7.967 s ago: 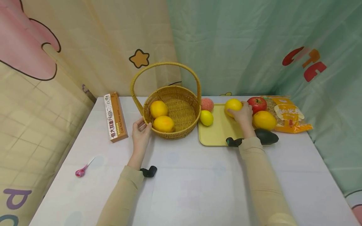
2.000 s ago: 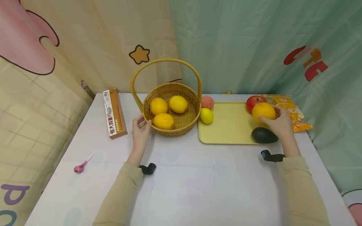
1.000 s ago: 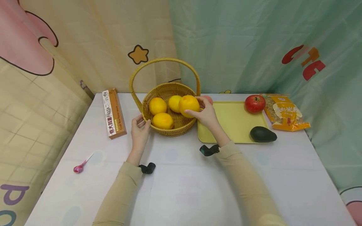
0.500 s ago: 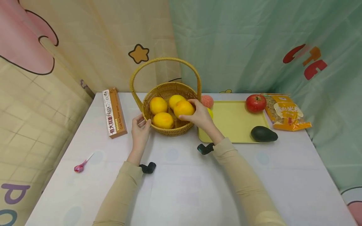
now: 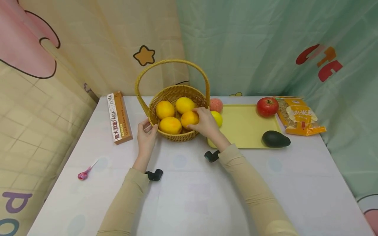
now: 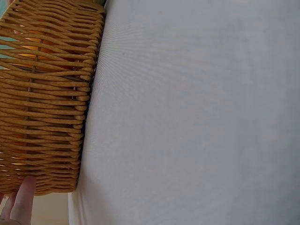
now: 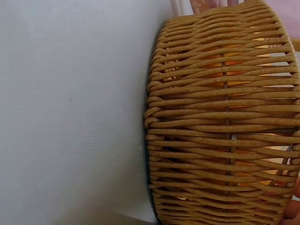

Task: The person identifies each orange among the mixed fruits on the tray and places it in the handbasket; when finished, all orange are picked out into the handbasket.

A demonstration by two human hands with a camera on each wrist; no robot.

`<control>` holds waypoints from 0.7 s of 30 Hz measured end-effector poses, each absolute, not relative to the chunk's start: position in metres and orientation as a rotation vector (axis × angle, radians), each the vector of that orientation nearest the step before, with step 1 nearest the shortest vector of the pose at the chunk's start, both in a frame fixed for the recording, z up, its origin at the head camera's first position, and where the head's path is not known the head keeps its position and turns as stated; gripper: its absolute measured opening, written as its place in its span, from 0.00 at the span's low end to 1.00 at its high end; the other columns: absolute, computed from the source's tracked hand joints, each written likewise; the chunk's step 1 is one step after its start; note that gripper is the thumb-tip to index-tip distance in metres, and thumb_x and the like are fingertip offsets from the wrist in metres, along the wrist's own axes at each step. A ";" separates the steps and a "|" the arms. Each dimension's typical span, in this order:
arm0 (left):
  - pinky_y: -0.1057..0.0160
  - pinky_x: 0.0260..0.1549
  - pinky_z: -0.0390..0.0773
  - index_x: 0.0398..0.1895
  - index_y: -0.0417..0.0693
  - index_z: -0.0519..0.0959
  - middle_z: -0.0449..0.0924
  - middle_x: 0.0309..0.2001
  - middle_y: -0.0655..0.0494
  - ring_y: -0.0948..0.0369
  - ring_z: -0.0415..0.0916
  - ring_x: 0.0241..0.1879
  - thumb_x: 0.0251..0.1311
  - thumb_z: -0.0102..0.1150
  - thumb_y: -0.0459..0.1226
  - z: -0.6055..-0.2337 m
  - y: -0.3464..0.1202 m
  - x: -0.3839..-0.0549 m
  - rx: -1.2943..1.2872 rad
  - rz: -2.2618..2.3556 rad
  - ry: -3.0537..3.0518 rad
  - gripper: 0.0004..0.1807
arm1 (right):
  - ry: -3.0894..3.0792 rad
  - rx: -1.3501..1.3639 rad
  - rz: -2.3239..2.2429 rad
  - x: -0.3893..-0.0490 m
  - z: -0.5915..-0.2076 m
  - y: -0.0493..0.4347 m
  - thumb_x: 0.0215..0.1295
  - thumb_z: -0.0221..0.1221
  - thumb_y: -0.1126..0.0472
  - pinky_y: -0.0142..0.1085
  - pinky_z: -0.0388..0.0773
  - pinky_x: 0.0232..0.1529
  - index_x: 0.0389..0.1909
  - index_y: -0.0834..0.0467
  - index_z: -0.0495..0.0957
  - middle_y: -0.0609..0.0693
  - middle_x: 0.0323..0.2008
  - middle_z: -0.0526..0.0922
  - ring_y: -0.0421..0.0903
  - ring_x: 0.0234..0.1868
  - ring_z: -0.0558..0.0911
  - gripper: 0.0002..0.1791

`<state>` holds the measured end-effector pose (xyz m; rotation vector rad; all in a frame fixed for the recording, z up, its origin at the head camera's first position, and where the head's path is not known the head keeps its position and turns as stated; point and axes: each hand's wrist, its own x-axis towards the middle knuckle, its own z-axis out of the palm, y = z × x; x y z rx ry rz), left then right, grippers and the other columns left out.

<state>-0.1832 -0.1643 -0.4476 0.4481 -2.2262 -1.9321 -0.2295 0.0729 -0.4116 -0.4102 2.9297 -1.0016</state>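
Observation:
Inside the wicker basket [image 5: 183, 137] my right hand [image 5: 206, 124] holds a round yellow-orange fruit [image 5: 189, 120], low among the others at the right side. Thumb and fingers are curled about it. Three more fruits lie beside it: a yellow one [image 5: 184, 105] behind, and two yellow-orange ones, one at the left [image 5: 165, 109] and one in front [image 5: 170, 125]. My left hand [image 5: 146, 136] pinches the basket's left front rim; a left fingertip [image 6: 26, 194] shows against the weave in the left wrist view. Only a sliver of the right hand shows in the right wrist view.
Right of the basket, a yellow tray [image 5: 239, 126] bears a red pomegranate-like fruit [image 5: 267, 107] and an avocado [image 5: 276, 139]. A lime-yellow fruit [image 5: 217, 118] and a pink ball [image 5: 216, 105] sit near its left edge. Around stand a grain bag [image 5: 299, 116], pasta box [image 5: 119, 118] and lollipop [image 5: 83, 175].
My right hand first moved a yellow fruit from tray to basket, then carried the yellow-orange fruit from the tray's right end leftward and lowered it into the basket. The left hand stayed at the rim.

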 end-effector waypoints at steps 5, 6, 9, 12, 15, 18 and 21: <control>0.58 0.58 0.80 0.69 0.45 0.61 0.66 0.65 0.45 0.54 0.70 0.61 0.69 0.55 0.38 -0.448 -0.165 -0.183 0.453 -1.932 -2.226 0.28 | 2.935 -0.456 -1.045 -0.228 -0.416 0.075 0.56 0.71 0.47 0.46 0.70 0.68 0.63 0.62 0.71 0.58 0.60 0.73 0.55 0.62 0.70 0.38; 0.58 0.58 0.80 0.69 0.45 0.61 0.66 0.65 0.45 0.53 0.70 0.61 0.69 0.55 0.38 -0.449 -0.164 -0.183 0.455 -1.931 -2.228 0.28 | 2.924 -0.459 -1.087 -0.228 -0.416 0.075 0.57 0.70 0.47 0.46 0.70 0.68 0.63 0.62 0.71 0.58 0.60 0.73 0.55 0.62 0.70 0.37; 0.57 0.59 0.80 0.69 0.44 0.61 0.66 0.66 0.44 0.52 0.70 0.62 0.69 0.55 0.38 -0.449 -0.164 -0.184 0.440 -1.924 -2.233 0.28 | 2.859 -0.433 -1.327 -0.227 -0.419 0.079 0.61 0.68 0.51 0.46 0.71 0.67 0.60 0.62 0.73 0.57 0.59 0.76 0.54 0.62 0.72 0.31; 0.55 0.59 0.80 0.69 0.44 0.62 0.67 0.66 0.44 0.51 0.70 0.62 0.70 0.55 0.39 -0.449 -0.165 -0.185 0.427 -1.881 -2.263 0.28 | 2.772 -0.410 -1.584 -0.225 -0.421 0.084 0.65 0.65 0.55 0.46 0.73 0.65 0.58 0.62 0.76 0.57 0.57 0.78 0.54 0.60 0.74 0.24; 0.55 0.59 0.80 0.69 0.43 0.61 0.68 0.65 0.43 0.51 0.71 0.62 0.70 0.55 0.40 -0.449 -0.169 -0.184 0.442 -1.854 -2.301 0.28 | 2.697 -0.398 -1.747 -0.220 -0.421 0.091 0.67 0.63 0.58 0.47 0.76 0.64 0.56 0.62 0.77 0.59 0.55 0.78 0.57 0.60 0.76 0.20; 0.56 0.59 0.79 0.70 0.43 0.61 0.68 0.66 0.44 0.52 0.71 0.62 0.70 0.56 0.41 -0.446 -0.172 -0.181 0.503 -1.920 -2.293 0.29 | 2.663 -0.386 -1.818 -0.214 -0.417 0.100 0.68 0.62 0.59 0.48 0.77 0.63 0.56 0.63 0.77 0.59 0.56 0.77 0.58 0.60 0.76 0.19; 0.61 0.60 0.78 0.71 0.43 0.61 0.68 0.67 0.46 0.53 0.71 0.62 0.71 0.54 0.41 -0.436 -0.174 -0.174 0.539 -1.984 -2.244 0.29 | 2.664 -0.371 -1.830 -0.208 -0.410 0.112 0.68 0.61 0.60 0.48 0.77 0.63 0.56 0.64 0.77 0.58 0.57 0.77 0.56 0.62 0.75 0.19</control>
